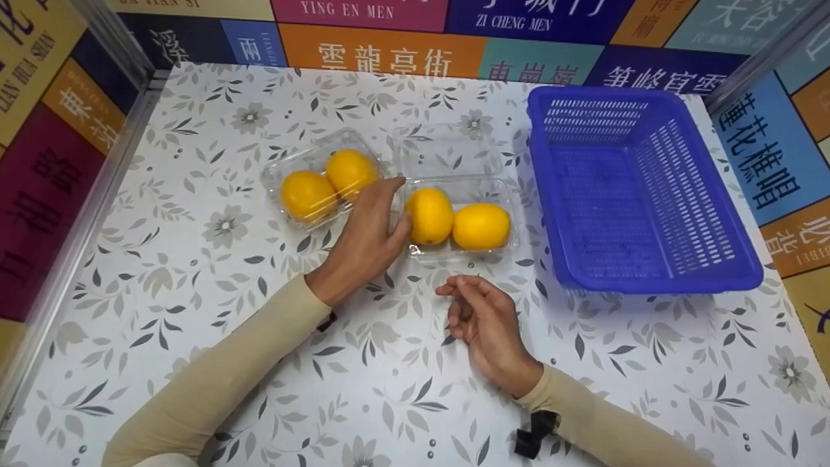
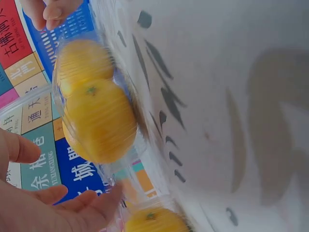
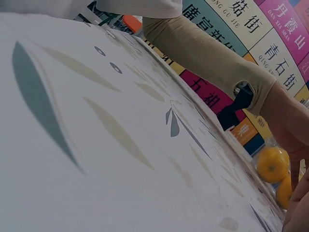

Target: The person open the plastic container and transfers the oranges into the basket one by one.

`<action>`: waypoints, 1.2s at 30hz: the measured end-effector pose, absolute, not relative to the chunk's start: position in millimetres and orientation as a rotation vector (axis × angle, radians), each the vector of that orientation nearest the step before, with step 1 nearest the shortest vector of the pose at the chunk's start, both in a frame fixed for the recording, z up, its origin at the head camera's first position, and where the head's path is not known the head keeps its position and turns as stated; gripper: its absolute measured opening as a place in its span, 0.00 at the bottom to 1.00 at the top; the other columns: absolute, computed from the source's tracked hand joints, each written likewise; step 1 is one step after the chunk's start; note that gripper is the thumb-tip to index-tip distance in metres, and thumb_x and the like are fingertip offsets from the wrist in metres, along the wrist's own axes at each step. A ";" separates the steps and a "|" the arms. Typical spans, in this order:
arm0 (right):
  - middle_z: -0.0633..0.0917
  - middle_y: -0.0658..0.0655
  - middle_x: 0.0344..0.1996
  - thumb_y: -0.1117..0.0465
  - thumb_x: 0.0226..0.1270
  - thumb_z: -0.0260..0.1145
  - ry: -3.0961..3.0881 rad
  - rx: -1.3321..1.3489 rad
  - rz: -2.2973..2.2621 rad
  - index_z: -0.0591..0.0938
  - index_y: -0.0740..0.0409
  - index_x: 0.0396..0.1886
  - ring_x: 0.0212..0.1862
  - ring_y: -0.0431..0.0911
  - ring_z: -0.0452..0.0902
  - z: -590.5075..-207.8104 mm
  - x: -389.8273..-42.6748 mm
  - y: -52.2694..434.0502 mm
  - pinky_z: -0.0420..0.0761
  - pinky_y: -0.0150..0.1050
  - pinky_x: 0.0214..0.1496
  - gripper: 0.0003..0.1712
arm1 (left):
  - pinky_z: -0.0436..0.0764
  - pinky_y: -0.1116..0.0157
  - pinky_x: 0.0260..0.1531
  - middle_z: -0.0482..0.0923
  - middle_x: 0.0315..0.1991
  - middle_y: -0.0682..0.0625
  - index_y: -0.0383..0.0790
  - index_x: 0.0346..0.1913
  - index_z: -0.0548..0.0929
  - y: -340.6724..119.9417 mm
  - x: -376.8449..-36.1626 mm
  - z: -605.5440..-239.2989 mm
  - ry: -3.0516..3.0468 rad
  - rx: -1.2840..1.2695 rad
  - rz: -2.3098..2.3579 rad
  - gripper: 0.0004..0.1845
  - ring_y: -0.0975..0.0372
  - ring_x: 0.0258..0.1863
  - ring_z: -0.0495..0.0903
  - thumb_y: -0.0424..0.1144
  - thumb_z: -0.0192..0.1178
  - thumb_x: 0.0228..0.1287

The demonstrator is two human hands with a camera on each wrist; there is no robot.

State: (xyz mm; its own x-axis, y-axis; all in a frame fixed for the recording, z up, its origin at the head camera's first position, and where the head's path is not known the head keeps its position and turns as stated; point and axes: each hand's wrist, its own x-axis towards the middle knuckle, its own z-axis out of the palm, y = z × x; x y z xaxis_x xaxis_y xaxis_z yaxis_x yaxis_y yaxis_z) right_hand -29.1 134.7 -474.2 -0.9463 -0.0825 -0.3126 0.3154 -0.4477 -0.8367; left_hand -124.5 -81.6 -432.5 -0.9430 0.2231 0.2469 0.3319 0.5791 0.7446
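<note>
Two clear plastic clamshell boxes lie side by side, each with two oranges. The left box [image 1: 275, 170] sits tilted, its lid over its oranges [image 1: 308, 196]. On the right box [image 1: 513, 241] the lid [image 1: 447, 152] is laid back toward the wall, leaving the oranges [image 1: 481, 226] uncovered. My left hand [image 1: 363, 240] is between the boxes, its fingers extended and thumb apart, near the left orange [image 1: 429, 216] of the right box; whether it touches a box is unclear. In front of the right box, my right hand [image 1: 489, 334] hovers with loosely bent fingers, holding nothing.
A blue plastic basket [image 1: 655, 283] with slotted walls stands to the right of the boxes. The table [image 1: 389, 402] has a white cloth with a leaf pattern. Panels with printed characters [image 1: 382, 55] rise along the back and both sides.
</note>
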 end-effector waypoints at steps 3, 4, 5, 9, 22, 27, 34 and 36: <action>0.92 0.58 0.41 0.66 0.88 0.57 1.502 0.333 -2.464 0.86 0.63 0.47 0.22 0.41 0.75 -474.0 -28.3 135.8 0.72 0.29 0.19 0.11 | 0.64 0.52 0.82 0.71 0.75 0.34 0.29 0.79 0.70 -81.9 -122.9 -434.9 -2.680 -0.439 -1.352 0.29 0.46 0.76 0.70 0.37 0.56 0.82; 0.92 0.58 0.41 0.66 0.88 0.57 1.500 0.333 -2.466 0.85 0.63 0.48 0.22 0.41 0.75 -473.9 -28.0 136.1 0.73 0.30 0.18 0.11 | 0.64 0.52 0.82 0.71 0.75 0.34 0.29 0.79 0.70 -81.9 -122.5 -435.8 -2.679 -0.428 -1.376 0.29 0.46 0.75 0.70 0.37 0.56 0.81; 0.92 0.59 0.41 0.66 0.88 0.57 1.502 0.331 -2.466 0.85 0.63 0.47 0.22 0.41 0.75 -474.1 -27.9 136.7 0.73 0.30 0.18 0.11 | 0.65 0.52 0.81 0.71 0.75 0.33 0.29 0.79 0.70 -81.9 -122.3 -436.7 -2.677 -0.420 -1.400 0.29 0.46 0.75 0.70 0.37 0.57 0.81; 0.92 0.58 0.41 0.66 0.89 0.56 1.499 0.329 -2.468 0.85 0.63 0.47 0.22 0.41 0.75 -473.9 -27.0 137.7 0.73 0.29 0.18 0.12 | 0.66 0.50 0.80 0.71 0.75 0.32 0.29 0.79 0.69 -81.7 -121.9 -440.5 -2.673 -0.395 -1.481 0.30 0.45 0.72 0.71 0.36 0.57 0.80; 0.91 0.59 0.41 0.65 0.89 0.56 1.505 0.286 -2.482 0.85 0.63 0.49 0.22 0.41 0.75 -470.5 -26.1 140.2 0.73 0.30 0.19 0.11 | 0.78 0.49 0.71 0.66 0.79 0.31 0.30 0.84 0.62 -77.0 -121.8 -447.9 -2.641 -0.285 -1.740 0.36 0.43 0.72 0.73 0.33 0.55 0.77; 0.91 0.59 0.41 0.65 0.89 0.56 1.496 0.264 -2.493 0.85 0.62 0.49 0.22 0.41 0.75 -468.3 -28.2 141.8 0.74 0.30 0.19 0.11 | 0.81 0.49 0.70 0.65 0.80 0.29 0.29 0.85 0.59 -74.7 -121.9 -452.1 -2.601 -0.271 -1.806 0.37 0.42 0.71 0.74 0.31 0.55 0.77; 0.90 0.58 0.41 0.66 0.89 0.56 1.499 0.267 -2.487 0.85 0.62 0.49 0.22 0.42 0.74 -467.9 -29.4 142.4 0.74 0.30 0.19 0.11 | 0.79 0.52 0.72 0.67 0.79 0.30 0.30 0.85 0.60 -71.3 -121.9 -452.7 -2.572 -0.241 -1.920 0.37 0.43 0.72 0.76 0.29 0.55 0.77; 0.90 0.58 0.40 0.66 0.89 0.56 1.497 0.267 -2.487 0.85 0.62 0.49 0.22 0.42 0.74 -468.3 -29.5 142.4 0.74 0.30 0.19 0.12 | 0.77 0.52 0.75 0.67 0.79 0.30 0.30 0.86 0.59 -70.4 -122.3 -452.9 -2.573 -0.235 -1.938 0.38 0.43 0.73 0.76 0.28 0.55 0.76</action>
